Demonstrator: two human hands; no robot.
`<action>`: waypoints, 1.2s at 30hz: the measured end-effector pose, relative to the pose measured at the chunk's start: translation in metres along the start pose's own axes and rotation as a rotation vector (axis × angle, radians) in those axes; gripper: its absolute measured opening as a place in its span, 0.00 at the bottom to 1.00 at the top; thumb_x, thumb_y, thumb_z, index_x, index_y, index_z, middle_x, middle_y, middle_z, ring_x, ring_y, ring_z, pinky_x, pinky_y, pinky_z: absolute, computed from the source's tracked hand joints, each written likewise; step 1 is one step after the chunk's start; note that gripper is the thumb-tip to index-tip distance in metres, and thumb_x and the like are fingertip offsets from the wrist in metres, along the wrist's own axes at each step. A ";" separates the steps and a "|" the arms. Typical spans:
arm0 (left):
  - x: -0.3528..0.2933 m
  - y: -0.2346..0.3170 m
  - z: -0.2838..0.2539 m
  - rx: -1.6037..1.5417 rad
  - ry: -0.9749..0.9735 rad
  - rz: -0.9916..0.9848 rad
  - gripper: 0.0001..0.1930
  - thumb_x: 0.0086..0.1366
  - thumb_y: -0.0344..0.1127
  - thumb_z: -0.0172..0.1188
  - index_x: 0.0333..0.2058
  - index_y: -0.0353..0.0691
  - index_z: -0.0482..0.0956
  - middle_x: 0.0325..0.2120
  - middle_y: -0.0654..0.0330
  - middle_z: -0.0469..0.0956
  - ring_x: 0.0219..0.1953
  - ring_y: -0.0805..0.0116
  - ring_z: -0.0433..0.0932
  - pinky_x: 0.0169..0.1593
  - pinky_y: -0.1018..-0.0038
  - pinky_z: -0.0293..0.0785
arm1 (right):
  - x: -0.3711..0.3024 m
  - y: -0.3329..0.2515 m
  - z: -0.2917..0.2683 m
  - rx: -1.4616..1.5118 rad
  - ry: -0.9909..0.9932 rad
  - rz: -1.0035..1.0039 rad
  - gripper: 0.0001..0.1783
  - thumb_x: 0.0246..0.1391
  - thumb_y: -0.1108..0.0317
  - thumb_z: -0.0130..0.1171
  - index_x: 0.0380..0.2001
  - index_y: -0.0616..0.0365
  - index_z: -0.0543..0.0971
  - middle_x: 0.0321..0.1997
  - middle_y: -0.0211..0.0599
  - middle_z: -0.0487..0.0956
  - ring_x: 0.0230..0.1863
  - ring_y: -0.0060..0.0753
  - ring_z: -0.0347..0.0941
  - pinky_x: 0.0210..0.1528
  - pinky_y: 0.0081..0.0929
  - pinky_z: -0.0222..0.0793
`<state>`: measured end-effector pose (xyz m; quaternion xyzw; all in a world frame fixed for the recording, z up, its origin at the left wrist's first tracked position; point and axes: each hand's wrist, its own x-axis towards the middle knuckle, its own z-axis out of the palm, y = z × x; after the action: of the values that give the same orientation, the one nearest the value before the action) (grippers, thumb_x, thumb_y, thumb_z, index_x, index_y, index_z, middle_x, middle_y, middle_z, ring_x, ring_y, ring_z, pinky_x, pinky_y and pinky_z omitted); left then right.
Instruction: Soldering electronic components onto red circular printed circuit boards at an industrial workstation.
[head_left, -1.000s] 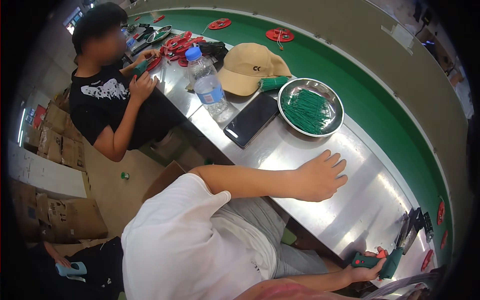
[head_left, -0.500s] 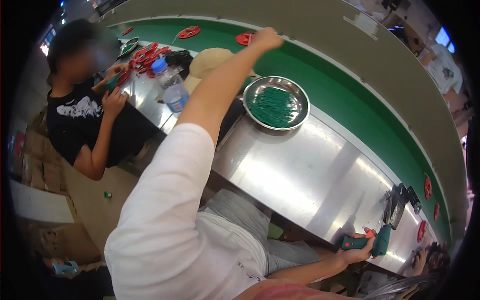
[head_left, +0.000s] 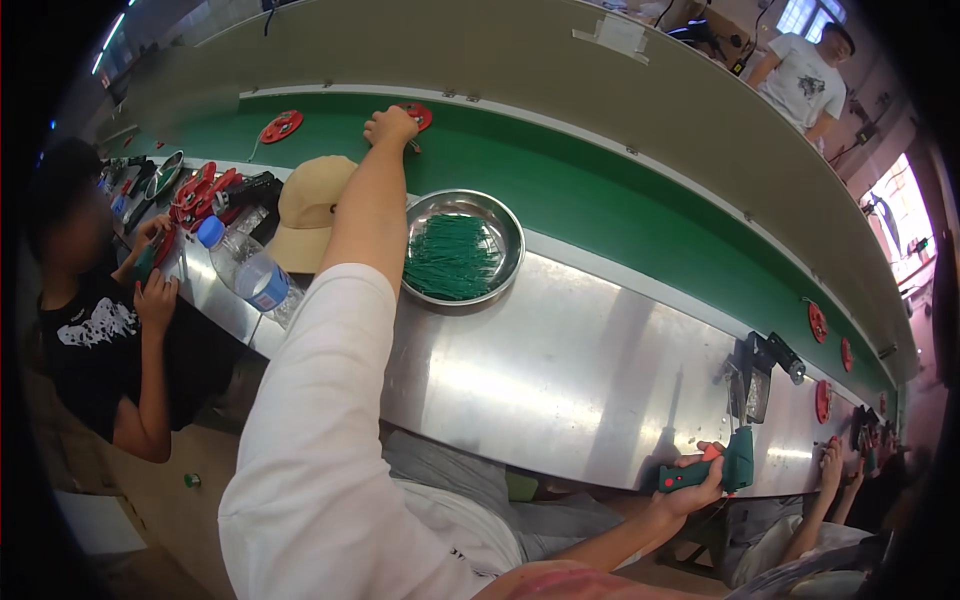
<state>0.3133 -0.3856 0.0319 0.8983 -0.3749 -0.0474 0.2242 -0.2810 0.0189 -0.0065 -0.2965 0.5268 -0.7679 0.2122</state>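
My left hand, arm stretched far across the bench, is closed at the edge of a round red disc-shaped part over the green belt. Its fingertips are partly hidden, and a short pale wire hangs below the disc. At the bench's near right edge, my right hand grips a green soldering gun with a red trigger. The gun's thin metal tip points up and away. A round steel bowl holding many short green wires stands beside my left forearm.
Left of my arm are a beige cap, a plastic bottle and a pile of red parts. A co-worker sits there. A black tool stand is at right, near another worker's hands. More red discs lie along the belt.
My view has swung, so the bench appears shifted left. My left hand has moved left relative to the bowl, from the disc's right side to its left. My right hand keeps the soldering gun.
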 end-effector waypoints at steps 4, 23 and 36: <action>0.013 0.017 0.005 -0.197 0.007 -0.025 0.26 0.60 0.51 0.60 0.55 0.47 0.79 0.60 0.48 0.71 0.63 0.45 0.67 0.63 0.57 0.64 | -0.003 -0.005 0.001 -0.002 0.017 0.015 0.18 0.64 0.58 0.47 0.41 0.64 0.75 0.34 0.39 0.77 0.19 0.22 0.69 0.24 0.21 0.63; -0.371 -0.014 -0.059 -0.658 -0.245 1.189 0.12 0.56 0.33 0.61 0.21 0.28 0.78 0.41 0.46 0.82 0.38 0.51 0.82 0.42 0.65 0.78 | -0.004 -0.002 0.003 0.056 -0.044 0.074 0.19 0.65 0.58 0.45 0.44 0.64 0.76 0.38 0.41 0.78 0.22 0.24 0.68 0.26 0.23 0.64; -0.285 -0.050 -0.090 -0.065 -0.164 0.936 0.09 0.55 0.30 0.60 0.36 0.36 0.83 0.32 0.51 0.81 0.40 0.53 0.80 0.46 0.60 0.76 | -0.005 -0.004 0.003 -0.011 -0.084 0.036 0.20 0.64 0.59 0.46 0.44 0.67 0.76 0.33 0.40 0.78 0.22 0.25 0.68 0.28 0.25 0.65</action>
<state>0.1653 -0.1238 0.0672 0.6188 -0.7540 -0.0238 0.2192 -0.2754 0.0214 -0.0029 -0.3201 0.5267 -0.7480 0.2463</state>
